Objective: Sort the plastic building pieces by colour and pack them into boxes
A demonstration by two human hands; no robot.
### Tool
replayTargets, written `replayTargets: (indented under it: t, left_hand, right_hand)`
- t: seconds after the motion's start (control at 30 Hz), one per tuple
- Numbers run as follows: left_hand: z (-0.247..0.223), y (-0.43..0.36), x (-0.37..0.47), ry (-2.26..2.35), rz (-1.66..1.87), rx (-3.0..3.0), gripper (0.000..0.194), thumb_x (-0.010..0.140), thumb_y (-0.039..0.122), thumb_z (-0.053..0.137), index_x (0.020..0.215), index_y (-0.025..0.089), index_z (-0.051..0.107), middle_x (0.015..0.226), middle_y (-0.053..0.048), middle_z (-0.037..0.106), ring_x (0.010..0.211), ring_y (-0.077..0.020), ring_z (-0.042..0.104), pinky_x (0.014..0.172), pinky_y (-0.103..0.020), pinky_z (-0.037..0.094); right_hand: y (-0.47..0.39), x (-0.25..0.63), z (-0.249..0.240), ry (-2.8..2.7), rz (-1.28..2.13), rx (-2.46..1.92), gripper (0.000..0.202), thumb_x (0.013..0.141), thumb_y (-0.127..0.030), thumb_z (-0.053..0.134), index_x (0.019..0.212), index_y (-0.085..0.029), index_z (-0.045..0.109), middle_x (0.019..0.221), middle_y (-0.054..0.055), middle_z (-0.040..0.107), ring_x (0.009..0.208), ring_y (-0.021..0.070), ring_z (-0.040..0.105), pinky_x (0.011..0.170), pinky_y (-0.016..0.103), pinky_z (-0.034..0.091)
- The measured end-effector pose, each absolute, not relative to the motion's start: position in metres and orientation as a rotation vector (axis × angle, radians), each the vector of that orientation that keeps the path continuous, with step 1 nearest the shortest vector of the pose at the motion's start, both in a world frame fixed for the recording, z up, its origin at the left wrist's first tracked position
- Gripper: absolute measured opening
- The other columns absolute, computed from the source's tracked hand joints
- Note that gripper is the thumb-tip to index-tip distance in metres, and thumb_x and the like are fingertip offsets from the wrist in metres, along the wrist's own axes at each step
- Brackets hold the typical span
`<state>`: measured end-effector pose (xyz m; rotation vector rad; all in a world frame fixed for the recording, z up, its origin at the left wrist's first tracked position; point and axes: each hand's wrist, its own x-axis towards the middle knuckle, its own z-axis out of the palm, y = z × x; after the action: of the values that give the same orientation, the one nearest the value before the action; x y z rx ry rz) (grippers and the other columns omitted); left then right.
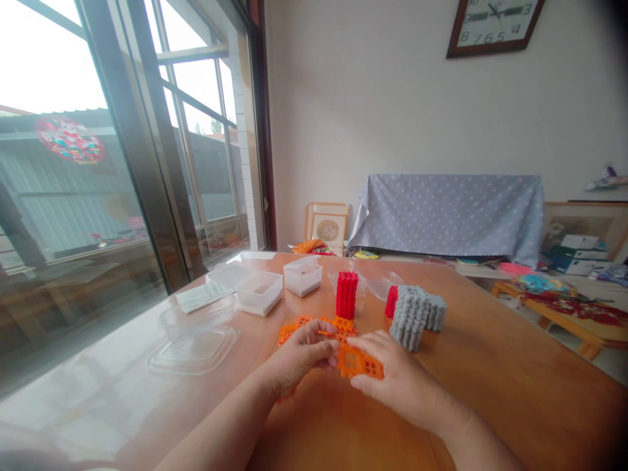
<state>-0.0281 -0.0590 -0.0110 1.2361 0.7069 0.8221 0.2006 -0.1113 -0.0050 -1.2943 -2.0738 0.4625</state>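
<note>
While the right hand (403,374) grasps an orange lattice piece (360,363) between thumb and fingers, well in from the left and right edges of the table (510,392), the left hand (300,354) has its fingertips curled at the piece's left end, though whether they grip it I cannot tell. More orange pieces (295,324) lie just beyond the hands, with a red stack (347,296) upright behind them and grey blocks (410,317) toward the right edge. Clear boxes (259,302) stand toward the table's far left corner.

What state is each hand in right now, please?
Left hand: partly curled at the orange plastic lattice piece; whether it grips cannot be told.
Right hand: closed, holding that orange piece.
</note>
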Motion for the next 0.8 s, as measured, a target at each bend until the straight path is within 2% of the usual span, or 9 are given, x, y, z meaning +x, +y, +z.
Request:
replayTargets:
  t: [0.1, 0.2, 0.47, 0.7, 0.8]
  left_hand:
    - [-0.005, -0.057, -0.034, 0.78, 0.905, 1.311, 0.036, 0.084, 0.035, 0.075, 0.112, 0.02, 0.057, 0.091, -0.002, 0.069, 0.079, -0.014, 0.066, 0.073, -0.026, 0.048]
    - [-0.001, -0.054, -0.04, 0.846, 0.979, 1.359, 0.033, 0.085, 0.038, 0.075, 0.108, 0.02, 0.059, 0.092, 0.0, 0.068, 0.08, -0.013, 0.064, 0.073, -0.025, 0.046]
    - [-0.004, -0.044, -0.05, 0.942, 1.037, 1.465, 0.03, 0.085, 0.04, 0.073, 0.102, 0.019, 0.061, 0.09, 0.0, 0.065, 0.078, -0.0127, 0.059, 0.069, -0.024, 0.044]
    - [-0.012, -0.036, -0.055, 1.012, 1.03, 1.611, 0.026, 0.085, 0.039, 0.071, 0.098, 0.019, 0.063, 0.084, 0.0, 0.064, 0.072, -0.0125, 0.056, 0.063, -0.023, 0.041]
    - [-0.012, -0.035, -0.056, 1.049, 1.024, 1.709, 0.021, 0.085, 0.035, 0.067, 0.096, 0.018, 0.064, 0.085, -0.002, 0.065, 0.074, -0.0142, 0.057, 0.065, -0.025, 0.042]
  right_hand:
    - [-0.103, 0.22, -0.01, -2.009, 0.434, -1.426, 0.056, 0.08, -0.03, 0.072, 0.135, -0.023, 0.065, 0.132, 0.01, 0.065, 0.124, 0.028, 0.056, 0.111, 0.042, 0.04]
    - [-0.098, 0.233, -0.012, -2.008, 0.447, -1.528, 0.055, 0.079, -0.033, 0.072, 0.132, -0.02, 0.066, 0.132, 0.012, 0.064, 0.124, 0.0295, 0.056, 0.111, 0.043, 0.039]
    - [-0.098, 0.232, -0.017, -2.141, 0.561, -1.56, 0.038, 0.073, -0.03, 0.075, 0.11, -0.023, 0.069, 0.11, 0.005, 0.067, 0.105, 0.0253, 0.062, 0.098, 0.036, 0.045]
    - [-0.097, 0.232, -0.02, -2.155, 0.609, -1.55, 0.036, 0.074, -0.03, 0.074, 0.109, -0.023, 0.07, 0.108, 0.004, 0.066, 0.101, 0.0237, 0.062, 0.094, 0.034, 0.045]
    - [-0.096, 0.233, -0.021, -2.154, 0.606, -1.542, 0.034, 0.075, -0.03, 0.073, 0.108, -0.023, 0.07, 0.107, 0.004, 0.066, 0.101, 0.0241, 0.062, 0.092, 0.034, 0.046]
